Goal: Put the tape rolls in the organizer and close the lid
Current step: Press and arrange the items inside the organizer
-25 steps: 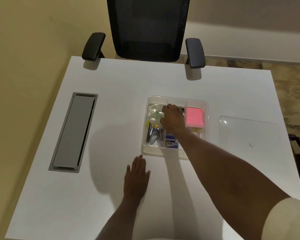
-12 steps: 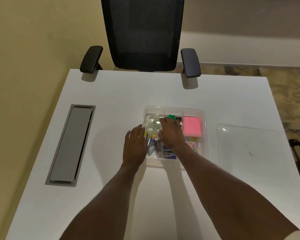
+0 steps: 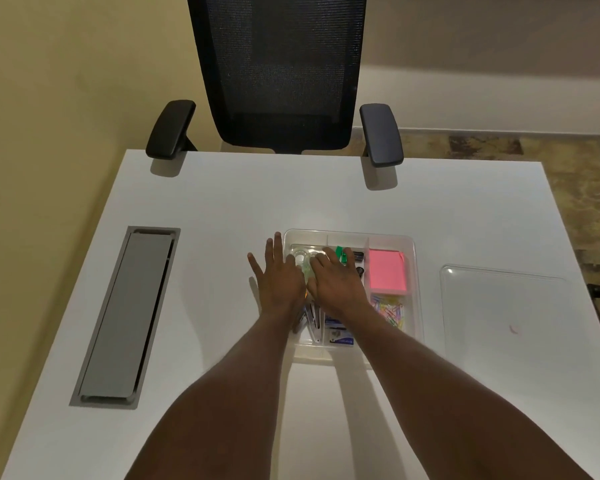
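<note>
We see the tape rolls (image 3: 303,259) lying in the far-left compartment of the clear organizer (image 3: 414,271). Our left hand (image 3: 279,280) lies flat, fingers spread, at its left wall; our right hand (image 3: 336,282) rests over the rolls, fingers loosely together, gripping nothing visible. Next, we judge, fetch the lid (image 3: 506,306), well apart on the right.

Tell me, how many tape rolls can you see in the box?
2, I think: two clear tape rolls sit side by side in the organizer's far-left compartment, just beyond the fingertips of both hands. More may hide under the right hand.
</note>
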Motion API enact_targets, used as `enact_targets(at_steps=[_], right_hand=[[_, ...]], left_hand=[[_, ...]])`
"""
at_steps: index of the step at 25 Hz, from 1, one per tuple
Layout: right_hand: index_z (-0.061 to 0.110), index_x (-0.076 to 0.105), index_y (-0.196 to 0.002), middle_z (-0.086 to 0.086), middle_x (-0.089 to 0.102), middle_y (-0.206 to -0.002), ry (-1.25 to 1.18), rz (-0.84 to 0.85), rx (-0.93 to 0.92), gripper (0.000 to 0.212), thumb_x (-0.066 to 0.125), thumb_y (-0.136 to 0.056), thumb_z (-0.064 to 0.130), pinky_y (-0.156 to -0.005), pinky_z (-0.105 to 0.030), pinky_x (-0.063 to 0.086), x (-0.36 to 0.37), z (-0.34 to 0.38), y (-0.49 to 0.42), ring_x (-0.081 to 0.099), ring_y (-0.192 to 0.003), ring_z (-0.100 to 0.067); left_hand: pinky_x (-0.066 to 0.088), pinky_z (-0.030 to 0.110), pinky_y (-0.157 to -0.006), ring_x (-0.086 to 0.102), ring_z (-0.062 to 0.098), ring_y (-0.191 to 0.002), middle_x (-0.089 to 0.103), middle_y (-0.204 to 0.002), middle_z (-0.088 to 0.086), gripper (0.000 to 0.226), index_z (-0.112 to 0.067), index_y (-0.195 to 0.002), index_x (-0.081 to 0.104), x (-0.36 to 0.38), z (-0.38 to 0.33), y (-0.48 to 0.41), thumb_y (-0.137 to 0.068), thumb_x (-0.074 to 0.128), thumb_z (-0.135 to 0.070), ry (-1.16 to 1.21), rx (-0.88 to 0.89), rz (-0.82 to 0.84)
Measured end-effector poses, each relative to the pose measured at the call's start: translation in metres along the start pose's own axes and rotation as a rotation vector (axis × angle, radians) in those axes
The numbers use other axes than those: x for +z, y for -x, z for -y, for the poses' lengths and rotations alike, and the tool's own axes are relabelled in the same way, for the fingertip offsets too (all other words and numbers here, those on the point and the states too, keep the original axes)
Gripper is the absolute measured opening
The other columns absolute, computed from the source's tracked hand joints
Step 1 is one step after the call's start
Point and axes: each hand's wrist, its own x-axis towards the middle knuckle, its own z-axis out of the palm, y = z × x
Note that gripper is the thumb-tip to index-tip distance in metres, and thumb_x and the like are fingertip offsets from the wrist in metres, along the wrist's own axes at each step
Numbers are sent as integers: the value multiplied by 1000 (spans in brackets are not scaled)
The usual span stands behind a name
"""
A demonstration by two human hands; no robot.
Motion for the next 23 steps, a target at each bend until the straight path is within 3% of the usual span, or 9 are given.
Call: enact_targets(at_steps=[3,6,14,19,23], right_hand=[[12,68,-119,-5,68,-125,17,1,-5,56,23,-99,39,-115,-58,27,8,-2,-2,49,-138,-28],[13,67,-122,-5,67,-128,31,13,-13,58,21,-101,41,-115,-57,20,13,-5,-5,48,-140,-28],[13,64,-128,-6,63,-135,77,9,-32,42,47,-100,40,-114,-54,16,12,-11,-11,49,-139,-29],[16,64,-130,-6,62,-140,55,-5,-41,47,38,-102,43,-115,-53,12,14,-11,-11,47,-141,-29],[12,62,-133,-8,60,-143,63,-14,-25,57,25,-102,42,-117,-54,9,10,-13,-12,45,-143,-30]], left_hand=[[-7,70,-120,-2,26,-159,3,-172,9,31,-17,-120,66,4,-4,-6,-104,42,-28,-39,-7,7],[-8,72,-118,-7,25,-159,-1,-172,8,34,-22,-125,64,8,-4,-9,-106,38,-34,-47,-12,27],[-8,73,-118,-15,24,-158,-10,-172,4,49,-34,-145,49,10,-1,-17,-105,27,-51,-12,-64,68],[-7,72,-118,-15,23,-158,-11,-171,5,46,-33,-136,58,8,-13,-18,-106,26,-47,10,-106,123],[-7,72,-118,-16,24,-158,-12,-171,6,44,-36,-141,54,3,-17,-16,-107,28,-46,30,-134,122]])
